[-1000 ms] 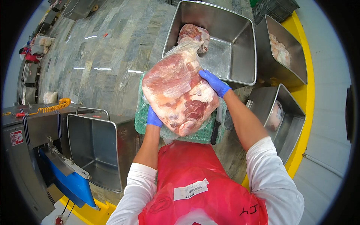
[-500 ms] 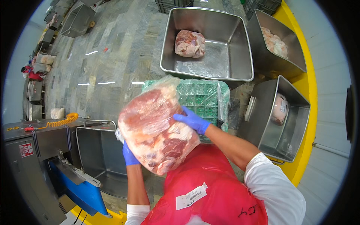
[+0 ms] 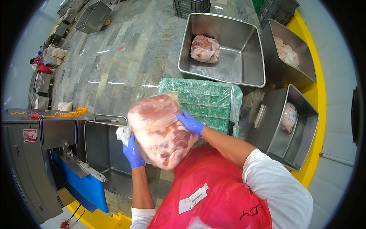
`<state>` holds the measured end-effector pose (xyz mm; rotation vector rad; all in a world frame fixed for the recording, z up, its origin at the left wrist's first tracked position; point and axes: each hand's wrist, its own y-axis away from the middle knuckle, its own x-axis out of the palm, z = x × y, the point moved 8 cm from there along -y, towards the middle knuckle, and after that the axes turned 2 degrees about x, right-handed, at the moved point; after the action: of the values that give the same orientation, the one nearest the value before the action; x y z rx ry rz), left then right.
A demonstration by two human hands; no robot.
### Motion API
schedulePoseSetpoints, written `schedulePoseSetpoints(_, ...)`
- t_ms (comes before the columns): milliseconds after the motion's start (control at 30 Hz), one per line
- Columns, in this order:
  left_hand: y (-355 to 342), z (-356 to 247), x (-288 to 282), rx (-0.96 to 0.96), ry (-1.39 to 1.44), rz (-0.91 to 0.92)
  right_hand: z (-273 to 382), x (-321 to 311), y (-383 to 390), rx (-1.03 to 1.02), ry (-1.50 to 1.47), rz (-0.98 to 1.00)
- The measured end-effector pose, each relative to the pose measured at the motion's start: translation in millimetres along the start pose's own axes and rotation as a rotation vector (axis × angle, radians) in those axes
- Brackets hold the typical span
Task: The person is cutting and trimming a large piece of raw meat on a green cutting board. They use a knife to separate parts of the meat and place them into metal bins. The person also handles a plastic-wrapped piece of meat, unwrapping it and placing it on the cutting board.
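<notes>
I hold a large piece of raw meat [image 3: 158, 131], pink and white with fat, above the near left part of a green crate [image 3: 202, 101]. Clear film shows at its far end. My left hand [image 3: 134, 152], in a blue glove, grips the meat's left side, its fingers partly hidden. Beside those fingers a crumpled white wad [image 3: 122, 134], seemingly plastic film, sticks out. My right hand [image 3: 190, 123], also gloved in blue, presses on the right side with its fingers on the upper face. On the crate's film-covered top, at the right, lies a knife [image 3: 231, 110] with a black handle.
A steel tub [image 3: 238, 65] ahead contains another meat piece [image 3: 206, 49]. Two more steel bins [image 3: 291, 70] [image 3: 301, 137] with meat stand at the right. At the left are an empty-looking steel bin [image 3: 108, 152] and a machine [image 3: 28, 160] with a blue panel [image 3: 82, 181].
The meat has come slightly lower and its far end has dropped in view. The film standing up at that end now lies lower. The whole surroundings have shifted right with my head.
</notes>
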<state>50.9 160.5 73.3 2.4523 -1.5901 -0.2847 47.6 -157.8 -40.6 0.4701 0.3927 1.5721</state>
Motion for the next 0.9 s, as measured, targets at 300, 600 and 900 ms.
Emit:
schedulePoseSetpoints(300, 60, -58, 197, -0.225, 0.237, 0.399, 80, -109, 46, -0.015, -0.568, 0.265)
schedulePoseSetpoints(600, -2, -33, 63, -0.208, 0.162, 0.21, 89, -207, 68, -0.038, -0.137, -0.105)
schedulePoseSetpoints(900, -103, -34, -180, -0.063, 0.095, -0.336, 47, -233, 43, 0.05, -0.108, -0.202)
